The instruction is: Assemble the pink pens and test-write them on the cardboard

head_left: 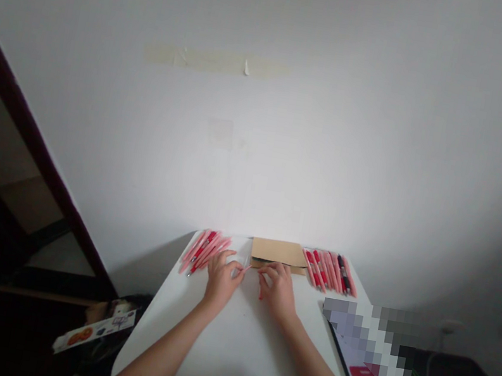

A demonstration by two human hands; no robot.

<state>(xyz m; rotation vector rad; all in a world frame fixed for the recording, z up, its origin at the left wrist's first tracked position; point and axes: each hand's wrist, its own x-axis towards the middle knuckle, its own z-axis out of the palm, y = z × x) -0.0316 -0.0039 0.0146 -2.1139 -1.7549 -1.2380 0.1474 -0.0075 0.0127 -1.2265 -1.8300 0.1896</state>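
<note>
Pink pen [244, 269] pinched between both hands [250, 284].

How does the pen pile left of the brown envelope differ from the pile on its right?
The left pen pile is all pink and red, fanned toward the left hand. The right pen pile includes one black pen and lies apart from the right hand. Both rest on the white table, flanking the brown envelope.

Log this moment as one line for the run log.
left hand: holds pen | right hand: holds red piece | pens left, pens right | envelope behind hands | phone right
</note>
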